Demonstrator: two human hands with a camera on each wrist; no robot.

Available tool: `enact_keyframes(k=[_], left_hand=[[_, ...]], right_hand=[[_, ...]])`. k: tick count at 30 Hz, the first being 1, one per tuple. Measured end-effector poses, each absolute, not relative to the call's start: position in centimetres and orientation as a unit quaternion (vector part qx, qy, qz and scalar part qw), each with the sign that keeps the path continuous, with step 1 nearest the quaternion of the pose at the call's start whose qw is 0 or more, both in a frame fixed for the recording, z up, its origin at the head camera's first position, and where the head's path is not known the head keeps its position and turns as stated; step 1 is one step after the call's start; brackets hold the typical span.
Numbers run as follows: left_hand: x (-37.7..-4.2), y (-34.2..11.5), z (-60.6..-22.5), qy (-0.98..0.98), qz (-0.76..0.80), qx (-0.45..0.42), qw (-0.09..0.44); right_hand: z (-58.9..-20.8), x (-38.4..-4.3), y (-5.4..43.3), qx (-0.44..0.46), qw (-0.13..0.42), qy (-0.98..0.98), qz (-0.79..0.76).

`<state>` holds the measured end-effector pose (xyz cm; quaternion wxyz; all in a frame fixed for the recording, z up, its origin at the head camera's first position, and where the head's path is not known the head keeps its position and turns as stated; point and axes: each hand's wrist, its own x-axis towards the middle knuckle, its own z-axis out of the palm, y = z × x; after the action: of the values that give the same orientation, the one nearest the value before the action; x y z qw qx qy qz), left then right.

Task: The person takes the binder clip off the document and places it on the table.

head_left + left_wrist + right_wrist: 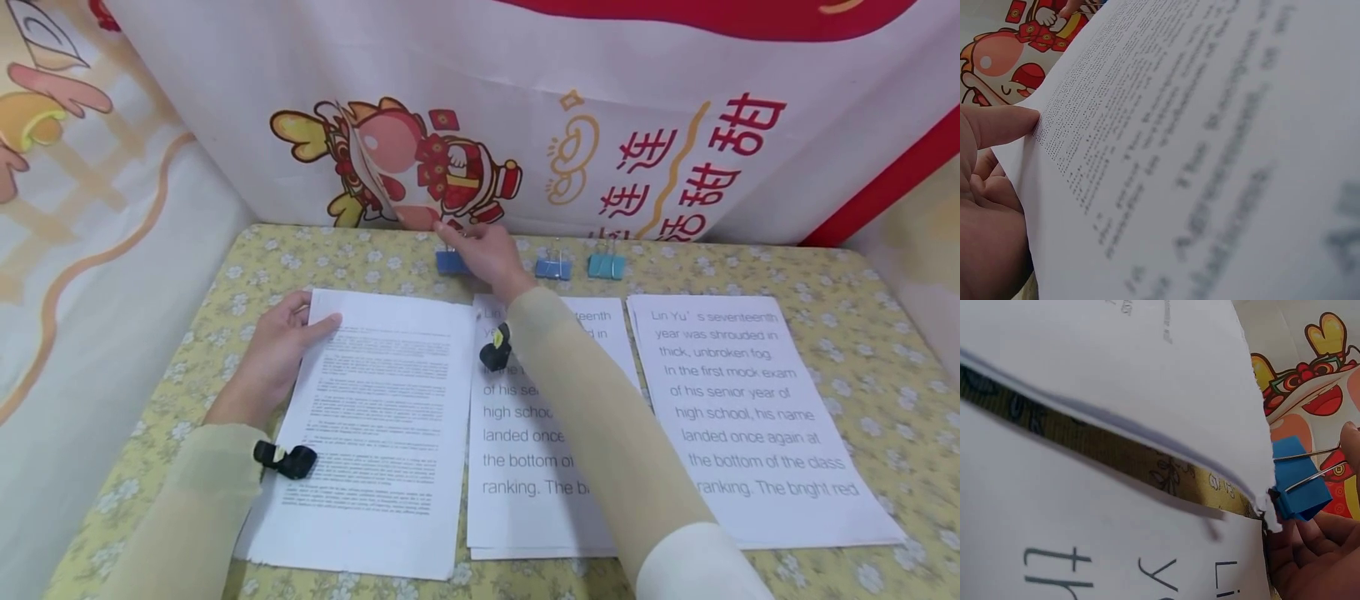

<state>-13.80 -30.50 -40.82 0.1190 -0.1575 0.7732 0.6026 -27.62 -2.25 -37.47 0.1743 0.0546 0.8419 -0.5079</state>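
In the head view my left hand pinches the left edge of a stack of printed sheets, near its top corner. The left wrist view has the thumb lying on the top sheet and the other fingers behind the paper. My right hand reaches across to the back of the table and holds a blue binder clip. Seen from the right wrist, its thumb is at the ends of the wire handles, with fingers curled behind the blue body.
Two more binder clips, one blue and one teal, lie to the right. A middle stack of large-print sheets is partly under my right forearm; another stack lies right. Behind the floral tablecloth hangs a printed curtain.
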Motion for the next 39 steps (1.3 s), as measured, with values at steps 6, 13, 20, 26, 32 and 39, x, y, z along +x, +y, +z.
enact_keyframes(k=[6,13,20,26,32,39], left_hand=[[-13.7,-30.4,-40.8,0.771,0.606,-0.157,0.118],[-13.8,-30.1,-40.7,0.765,0.617,-0.145,0.11],[-14.3,-30.3,-40.7,0.777,0.6,-0.155,0.111],[-15.0,-30.6,-40.6,0.793,0.574,-0.168,0.115],[-15.6,-30.2,-40.3,0.81,0.547,-0.186,0.099],[-15.6,-30.0,-40.0,0.839,0.503,-0.197,0.065]], right_hand=[[-37.7,-27.4,-2.4,0.056,0.16,0.853,-0.493],[-38.0,-27.5,-2.6,0.041,0.118,0.888,-0.443],[-38.1,-27.1,-1.8,0.05,0.115,0.882,-0.455],[-37.8,-25.4,-0.6,0.053,0.088,0.856,-0.507],[-35.7,-22.6,1.7,0.034,0.111,0.779,-0.616],[-32.9,-17.8,6.4,-0.006,0.115,0.547,-0.829]])
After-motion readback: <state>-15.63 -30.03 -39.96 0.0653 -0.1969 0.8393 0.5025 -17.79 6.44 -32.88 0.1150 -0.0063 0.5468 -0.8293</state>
